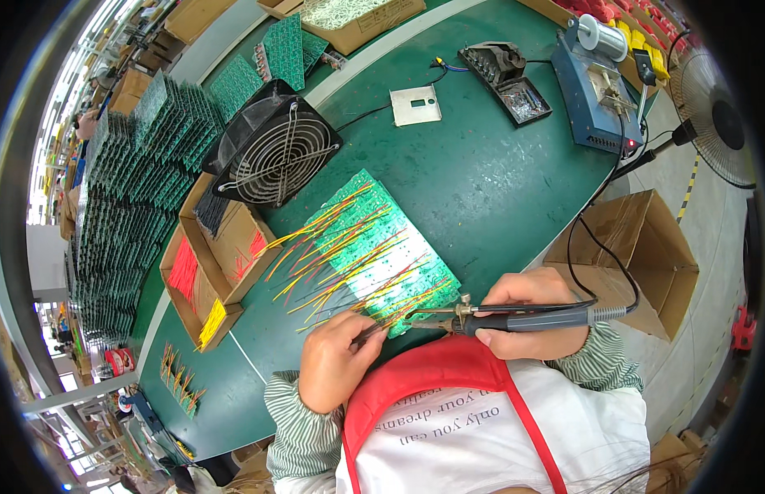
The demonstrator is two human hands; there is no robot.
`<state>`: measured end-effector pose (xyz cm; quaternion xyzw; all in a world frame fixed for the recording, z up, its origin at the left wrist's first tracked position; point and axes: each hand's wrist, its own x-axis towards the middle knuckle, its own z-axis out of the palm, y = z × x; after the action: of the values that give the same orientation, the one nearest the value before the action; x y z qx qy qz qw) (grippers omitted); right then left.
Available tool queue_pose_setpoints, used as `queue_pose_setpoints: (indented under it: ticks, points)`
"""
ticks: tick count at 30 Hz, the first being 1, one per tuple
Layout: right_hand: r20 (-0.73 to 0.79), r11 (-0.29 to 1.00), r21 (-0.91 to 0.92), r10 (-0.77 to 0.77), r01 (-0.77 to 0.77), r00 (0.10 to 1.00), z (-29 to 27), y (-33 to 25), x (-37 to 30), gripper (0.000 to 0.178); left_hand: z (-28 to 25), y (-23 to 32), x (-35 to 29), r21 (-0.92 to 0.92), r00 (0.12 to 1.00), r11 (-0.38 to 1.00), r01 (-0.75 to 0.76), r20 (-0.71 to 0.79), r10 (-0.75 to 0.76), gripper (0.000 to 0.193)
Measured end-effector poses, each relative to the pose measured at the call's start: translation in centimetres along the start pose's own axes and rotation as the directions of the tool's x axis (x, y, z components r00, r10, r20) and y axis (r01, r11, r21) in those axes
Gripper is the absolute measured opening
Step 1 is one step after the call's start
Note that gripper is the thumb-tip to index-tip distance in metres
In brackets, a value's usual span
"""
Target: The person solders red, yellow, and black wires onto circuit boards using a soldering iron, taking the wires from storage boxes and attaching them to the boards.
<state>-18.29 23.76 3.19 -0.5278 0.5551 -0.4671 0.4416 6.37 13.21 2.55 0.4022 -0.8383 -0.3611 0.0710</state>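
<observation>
A green circuit board panel [409, 239] lies on the green table in front of me, with rows of yellow, red and black wires [329, 218] sticking out over its left side. At the panel's near corner, my left hand [331, 360] is closed in a pinch on a thin dark wire [367, 333]. My right hand [537, 306] grips a grey-handled soldering iron [530, 320] with a feed tube along it. The iron's tip points left and meets the board's near edge, close to my left fingertips. Whether the tip touches the wire is too small to tell.
A black fan [279, 152] stands beyond the panel. Left of it, a divided cardboard box [203, 255] holds red, yellow and black wires near tall board stacks [123, 198]. A blue solder feeder [592, 95] sits far right; its cable loops to the iron above a carton [637, 255].
</observation>
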Motion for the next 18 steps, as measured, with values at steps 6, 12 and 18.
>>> queue_pose_setpoints:
  ticks: [6,12,18]
  points:
    - [0.012,1.000,-0.028,-0.011,0.011,1.000,0.6,0.3,0.4,0.016,0.1,-0.5,0.3,-0.058,0.999,0.998,-0.016,0.032,0.018,0.013]
    - [0.030,1.000,-0.031,0.000,0.001,1.000,0.7,0.6,0.7,0.016,-0.2,-0.7,0.5,-0.058,0.997,0.998,-0.014,0.073,0.018,0.012]
    - [0.048,1.000,-0.018,0.006,-0.005,0.999,0.8,0.8,1.1,0.016,-0.1,-1.1,0.8,-0.078,0.995,0.997,-0.008,0.094,0.015,0.012]
